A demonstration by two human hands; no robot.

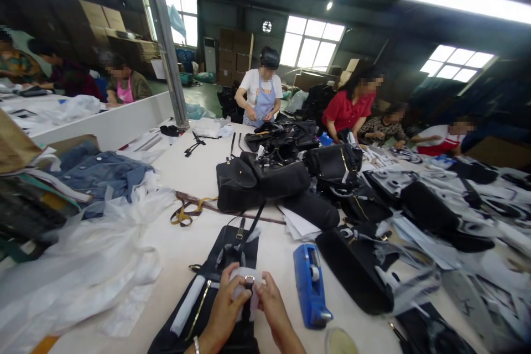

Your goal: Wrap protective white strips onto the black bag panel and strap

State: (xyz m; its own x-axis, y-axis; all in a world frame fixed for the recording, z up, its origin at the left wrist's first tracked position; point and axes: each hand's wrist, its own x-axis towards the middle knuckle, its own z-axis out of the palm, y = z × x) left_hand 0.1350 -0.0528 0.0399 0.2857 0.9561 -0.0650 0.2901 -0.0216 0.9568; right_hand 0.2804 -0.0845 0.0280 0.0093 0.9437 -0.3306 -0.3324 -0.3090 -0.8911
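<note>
A black bag point(193, 301) with gold zips and a buckled strap lies on the table right in front of me. Over it, my left hand point(226, 304) pinches a small sheet of white wrapping paper point(249, 307) beside the bag's metal buckle point(249, 280). On the other side, my right hand point(271, 301) grips the sheet's right edge between thumb and fingers. The dark strap runs down from the buckle between both hands. A rolled white paper piece point(187, 304) rests on the bag at left.
A blue tape dispenser point(309, 287) stands right of my hands. Black bags point(282, 177) are heaped beyond. White wrapping sheets point(83, 271) and a denim garment point(97, 171) lie at left. A brown strap point(182, 214) lies ahead. Several people work around the tables.
</note>
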